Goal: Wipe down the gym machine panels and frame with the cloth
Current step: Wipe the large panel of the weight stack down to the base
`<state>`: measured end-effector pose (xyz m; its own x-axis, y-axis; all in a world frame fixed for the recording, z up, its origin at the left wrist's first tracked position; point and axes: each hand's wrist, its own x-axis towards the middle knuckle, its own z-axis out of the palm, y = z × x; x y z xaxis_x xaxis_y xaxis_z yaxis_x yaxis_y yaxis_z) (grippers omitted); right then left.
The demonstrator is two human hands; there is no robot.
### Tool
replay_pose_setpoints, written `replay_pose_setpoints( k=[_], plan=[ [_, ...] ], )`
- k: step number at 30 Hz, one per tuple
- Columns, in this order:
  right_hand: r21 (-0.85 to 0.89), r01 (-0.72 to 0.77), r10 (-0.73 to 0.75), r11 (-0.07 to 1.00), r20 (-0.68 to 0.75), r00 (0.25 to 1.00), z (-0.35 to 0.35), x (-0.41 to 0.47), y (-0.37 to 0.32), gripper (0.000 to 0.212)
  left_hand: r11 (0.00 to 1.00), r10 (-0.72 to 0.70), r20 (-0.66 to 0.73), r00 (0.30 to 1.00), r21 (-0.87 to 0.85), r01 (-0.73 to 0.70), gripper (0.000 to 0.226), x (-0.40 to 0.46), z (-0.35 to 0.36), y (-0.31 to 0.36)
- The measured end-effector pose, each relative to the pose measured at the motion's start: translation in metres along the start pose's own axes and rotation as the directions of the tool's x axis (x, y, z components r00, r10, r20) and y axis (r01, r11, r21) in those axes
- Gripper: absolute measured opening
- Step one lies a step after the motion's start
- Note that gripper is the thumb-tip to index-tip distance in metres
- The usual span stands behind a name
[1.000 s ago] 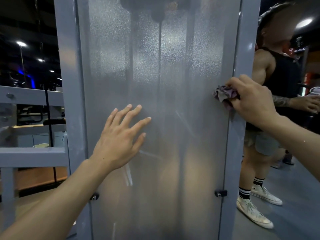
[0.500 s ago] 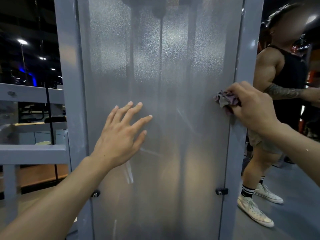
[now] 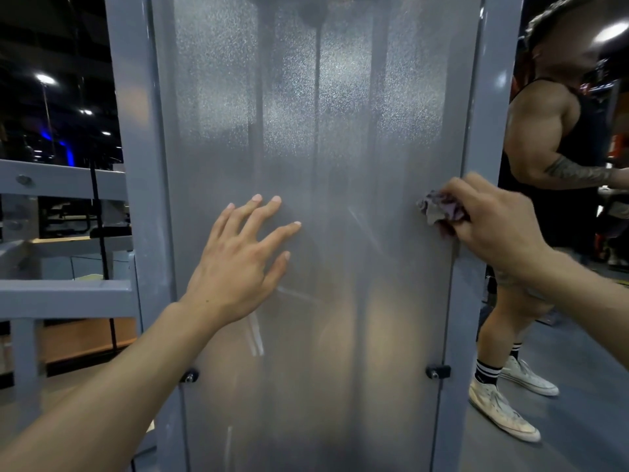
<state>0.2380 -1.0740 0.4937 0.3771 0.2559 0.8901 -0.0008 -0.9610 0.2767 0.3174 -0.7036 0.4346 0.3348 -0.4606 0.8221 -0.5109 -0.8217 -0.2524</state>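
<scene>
Head view: crumpled purplish cloth (image 3: 439,209)

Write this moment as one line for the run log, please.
left hand: open, flat on panel | right hand: grips cloth at panel's right edge, beside frame post | bystander right

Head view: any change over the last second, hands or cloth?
The right hand, gripping the bunched cloth, slid slightly down the right edge of the frosted panel beside the grey frame post. Nothing was taken hold of or let go. The left hand stayed spread flat on the panel in the same spot. The bystander behind the post shifted stance a little.
</scene>
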Motion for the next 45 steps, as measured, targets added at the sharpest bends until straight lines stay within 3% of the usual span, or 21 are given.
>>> replay_pose_setpoints(
  k=[3,5,9,16,21,27,33,40,45],
  plan=[
    [-0.022,0.172,-0.17,0.985,0.076,0.982,0.008,-0.028,-0.006,0.027,1.0,-0.003,0.001,1.0,-0.003,0.003,0.049,0.0,0.0,0.0],
    [-0.031,0.205,-0.202,0.978,0.091,0.975,0.005,-0.023,-0.004,0.032,1.0,-0.004,-0.003,1.0,-0.007,0.004,0.049,0.0,0.001,0.001],
    [-0.005,-0.012,0.012,1.0,0.007,1.0,-0.003,0.009,0.005,0.031,1.0,-0.003,-0.01,1.0,-0.013,0.003,0.048,0.0,0.002,0.0],
    [0.03,0.087,-0.089,0.996,0.084,0.993,0.01,-0.032,-0.006,0.041,1.0,-0.012,-0.007,1.0,-0.024,0.012,0.048,0.0,0.003,0.002],
    [0.086,-0.138,0.142,0.987,-0.045,0.989,0.008,-0.016,-0.001,0.029,0.999,-0.017,-0.002,1.0,-0.031,0.017,0.047,0.0,0.002,0.003],
    [0.099,-0.069,0.073,0.993,-0.031,0.997,0.02,-0.021,-0.026,0.022,0.998,-0.042,0.029,0.999,-0.048,0.043,0.049,0.0,0.002,0.005],
    [0.083,-0.216,0.221,0.973,-0.05,0.974,0.014,-0.034,-0.012,0.016,0.997,-0.065,0.084,0.994,-0.037,0.068,0.054,-0.001,-0.006,0.01],
    [0.121,-0.122,0.127,0.985,-0.039,0.991,0.019,-0.005,-0.048,0.028,0.991,-0.13,0.193,0.972,-0.013,0.135,0.054,0.004,-0.02,0.023],
    [0.123,-0.178,0.185,0.976,-0.046,0.982,0.013,-0.027,-0.024,0.023,0.989,-0.145,0.255,0.956,0.033,0.141,0.055,0.008,-0.029,0.026]
  ],
)
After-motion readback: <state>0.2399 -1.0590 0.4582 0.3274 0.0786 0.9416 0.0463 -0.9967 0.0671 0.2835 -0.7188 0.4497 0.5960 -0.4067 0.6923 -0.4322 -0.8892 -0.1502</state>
